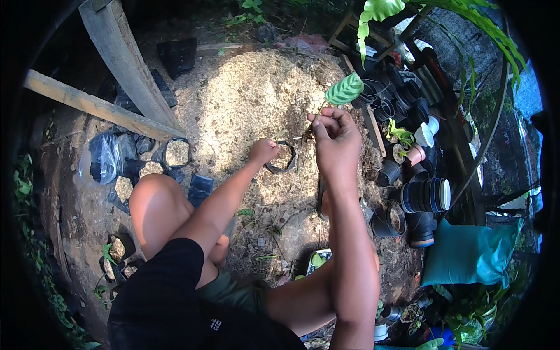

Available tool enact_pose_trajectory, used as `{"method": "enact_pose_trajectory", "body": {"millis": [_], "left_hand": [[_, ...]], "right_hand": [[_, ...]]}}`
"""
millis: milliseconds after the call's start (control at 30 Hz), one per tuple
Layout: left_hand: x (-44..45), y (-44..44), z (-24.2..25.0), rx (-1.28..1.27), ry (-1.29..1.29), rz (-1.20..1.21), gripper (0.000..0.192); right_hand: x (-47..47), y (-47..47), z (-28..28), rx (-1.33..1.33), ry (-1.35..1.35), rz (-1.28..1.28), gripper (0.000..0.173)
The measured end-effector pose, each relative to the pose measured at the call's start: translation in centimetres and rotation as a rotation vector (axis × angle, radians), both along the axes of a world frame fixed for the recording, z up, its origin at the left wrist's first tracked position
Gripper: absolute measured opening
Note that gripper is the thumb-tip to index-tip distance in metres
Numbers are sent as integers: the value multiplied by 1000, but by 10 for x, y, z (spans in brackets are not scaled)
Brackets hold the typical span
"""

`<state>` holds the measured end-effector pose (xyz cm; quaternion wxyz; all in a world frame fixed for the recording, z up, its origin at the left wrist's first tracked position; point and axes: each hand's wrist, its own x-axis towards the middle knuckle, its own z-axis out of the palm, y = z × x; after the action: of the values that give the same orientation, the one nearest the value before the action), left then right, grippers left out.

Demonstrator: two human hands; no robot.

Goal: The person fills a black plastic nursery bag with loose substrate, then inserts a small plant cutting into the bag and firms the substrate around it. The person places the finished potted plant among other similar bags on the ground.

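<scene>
My right hand is raised and pinches the stem of a plant cutting between thumb and fingers. The cutting's single patterned green leaf points up and to the right; dark, root-like strands hang below the fingers. Lower and to the left, my left hand is curled at the left rim of a black plastic grow bag. Pale brown planting mix fills that bag. Whether the left fingers pinch the rim or something small is not clear.
Light chaff-like material covers the ground ahead. Filled grow bags stand left, near wooden beams. On the right are stacked black pots, a teal sack and a wooden strip. A fern frond overhangs the upper right.
</scene>
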<state>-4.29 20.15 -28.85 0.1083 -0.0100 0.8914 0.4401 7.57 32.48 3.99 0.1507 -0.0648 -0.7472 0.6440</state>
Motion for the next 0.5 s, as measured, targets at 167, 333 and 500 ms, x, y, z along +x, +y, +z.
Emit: {"method": "enact_pose_trajectory", "body": {"millis": [167,333,500], "left_hand": [[-9,-13,-1,23,-7,-83,23],[-11,-26,-10,133,-3,-90,22],[-6,-25,11,251,-32,-18,27]], "right_hand": [[-1,13,-16,244,-230,90,18],[7,35,-55,980,-611,590,28],[-4,41,-144,1119,-630,700,45]]}}
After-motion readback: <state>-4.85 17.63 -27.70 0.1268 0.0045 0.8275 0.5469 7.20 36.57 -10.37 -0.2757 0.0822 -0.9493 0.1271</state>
